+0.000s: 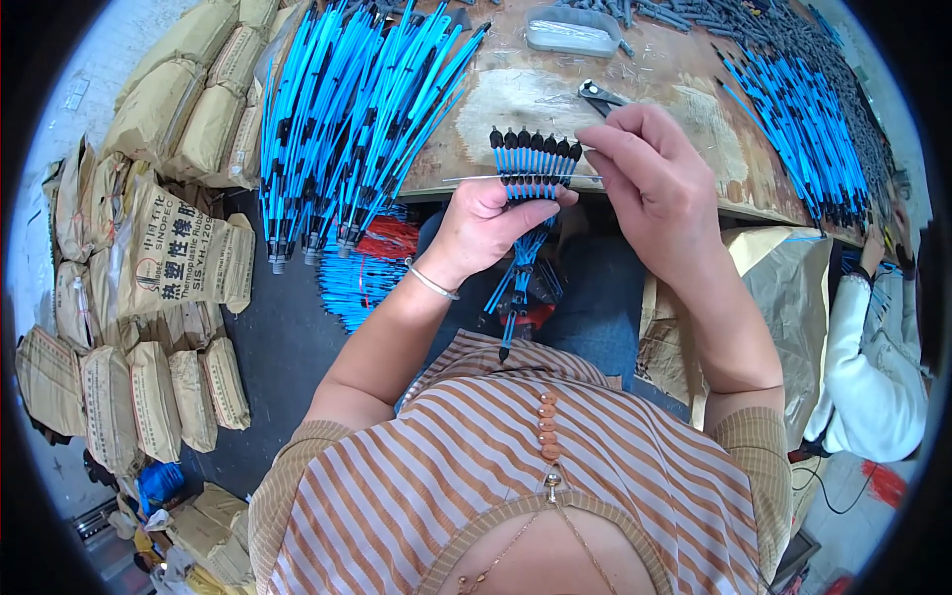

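My left hand (483,223) grips a flat fan of several blue rods with black tips (533,157), held upright over my lap; their lower ends hang down to my knees. My right hand (650,178) pinches a thin pale wire or tie (476,178) that crosses the rods just below the black tips. Both hands hover at the near edge of a worn wooden table (555,94).
A big heap of the same blue rods (347,119) lies on the table's left, another pile (803,119) with dark grey parts on the right. Pliers (598,96) and a clear tray (573,30) sit behind. Tan sacks (159,248) stack on the left; a person in white (878,357) sits on the right.
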Motion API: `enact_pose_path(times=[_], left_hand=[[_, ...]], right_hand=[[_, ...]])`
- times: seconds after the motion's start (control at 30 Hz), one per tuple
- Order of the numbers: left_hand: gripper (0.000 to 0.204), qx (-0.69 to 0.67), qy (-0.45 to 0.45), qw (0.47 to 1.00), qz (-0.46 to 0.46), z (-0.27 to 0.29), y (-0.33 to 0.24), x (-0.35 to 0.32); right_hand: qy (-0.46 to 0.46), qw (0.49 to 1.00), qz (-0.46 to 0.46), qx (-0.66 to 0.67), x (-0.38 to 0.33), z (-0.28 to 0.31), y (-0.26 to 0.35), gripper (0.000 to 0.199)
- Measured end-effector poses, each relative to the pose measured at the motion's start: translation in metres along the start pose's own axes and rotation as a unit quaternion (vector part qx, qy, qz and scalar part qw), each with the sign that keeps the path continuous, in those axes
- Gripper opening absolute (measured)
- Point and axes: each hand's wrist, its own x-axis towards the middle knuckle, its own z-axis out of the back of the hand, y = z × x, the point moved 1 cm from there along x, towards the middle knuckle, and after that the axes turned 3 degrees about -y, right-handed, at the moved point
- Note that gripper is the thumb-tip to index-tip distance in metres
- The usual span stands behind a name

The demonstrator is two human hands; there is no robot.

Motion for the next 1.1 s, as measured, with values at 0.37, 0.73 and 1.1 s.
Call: enact_pose_path(times=[0.37,0.73,1.1], left_hand=[[0.019,-0.015,0.005,0.999,-0.03,0.0,0.005,-0.001],[0.019,0.008,0.004,1.0,-0.028,0.001,-0.002,-0.001],[0.017,-0.062,-0.002,0.998,0.001,0.006,0.007,-0.004]], right_hand=[[0.064,0.99,-0.082,0.095,0.0,-0.004,-0.008,0.02],[0.086,0.993,-0.034,0.078,0.008,-0.006,0.001,0.032],[0.17,0.978,-0.066,0.106,0.013,0.0,0.0,0.036]])
